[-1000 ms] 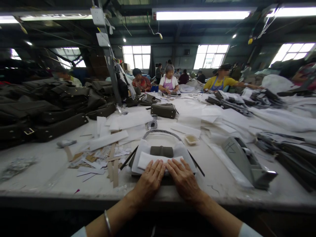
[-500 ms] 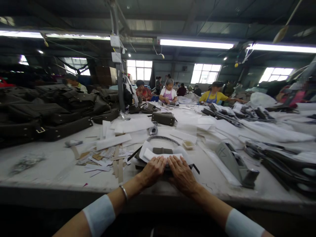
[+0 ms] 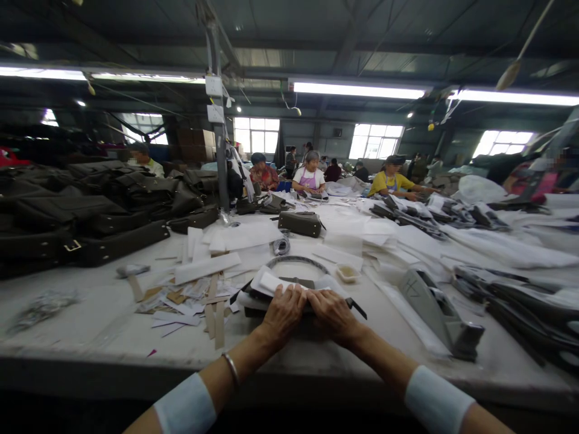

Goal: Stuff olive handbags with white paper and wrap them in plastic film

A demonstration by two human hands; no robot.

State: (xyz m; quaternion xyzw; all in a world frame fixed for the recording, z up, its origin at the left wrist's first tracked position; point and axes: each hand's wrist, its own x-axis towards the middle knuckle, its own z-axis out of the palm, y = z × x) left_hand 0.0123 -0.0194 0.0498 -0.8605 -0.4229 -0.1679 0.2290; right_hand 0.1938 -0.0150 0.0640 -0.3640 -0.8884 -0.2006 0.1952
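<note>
A dark bag (image 3: 253, 312) lies at the table's front, in the middle, with white padding (image 3: 273, 282) on top and a curved handle (image 3: 298, 259) standing out behind it. My left hand (image 3: 284, 310) has its fingers curled over the near edge of the padding. Close beside it, my right hand (image 3: 332, 313) is curled on the right part of the same bag. The fingertips of both hands almost meet. A dark strap end (image 3: 357, 308) sticks out to the right. The bag's near side is hidden under my hands.
Paper and card scraps (image 3: 181, 301) lie left of the bag. A small dish (image 3: 348, 273) is behind, right. A grey tape dispenser (image 3: 441, 313) stands at the right. Dark bags (image 3: 90, 217) are heaped at the left. Several people sit across the table.
My fingers, flatter before, have curled over the padding. The padding's right part has dropped or folded out of sight. The camera view has shifted slightly.
</note>
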